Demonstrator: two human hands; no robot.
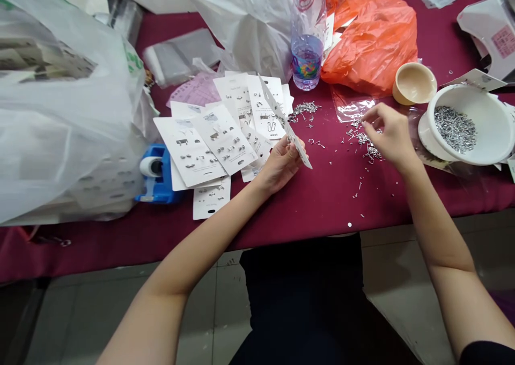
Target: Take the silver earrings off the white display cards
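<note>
My left fingers curl shut on a white earring card, at 12 o'clock on the red desk. The card is thin, light and a bit stiff, so I hold its edge. My right fingers pinch close above tiny silver earring pieces, slippery and easy to lose; I cannot tell if they hold one. A white bowl of more sits at 3 o'clock.

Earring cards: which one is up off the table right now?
The white earring card held in the left hand, tilted up on edge; the other cards lie flat in the overlapping pile on the maroon tablecloth.
</note>
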